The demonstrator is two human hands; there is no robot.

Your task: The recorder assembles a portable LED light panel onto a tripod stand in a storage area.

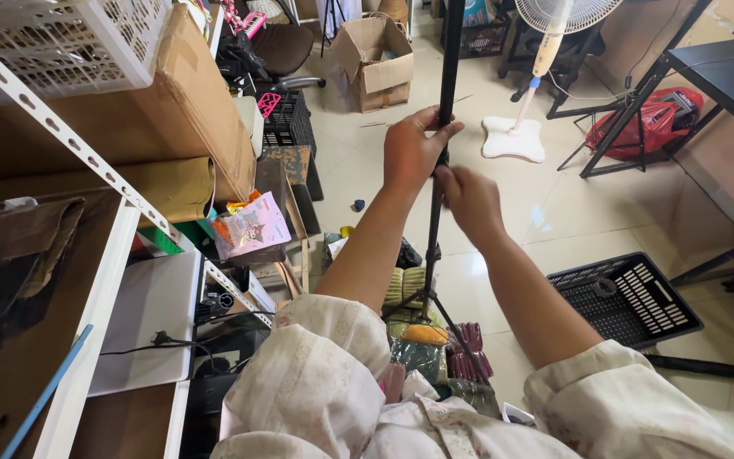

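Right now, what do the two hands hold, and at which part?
Both hold the thin black tripod pole on its upright shaft: left hand wrapped around it higher, right hand gripping just below, well above the spread legs.

This is looking like a cluttered storeroom or home stock room. Metal shelving [87,161] on the left is holding cardboard boxes [172,110] and a white basket [70,42], while an open carton [375,59], black crates [626,297], a pedestal fan [545,51] and packaged goods [252,225] are crowding the tiled floor [571,212].
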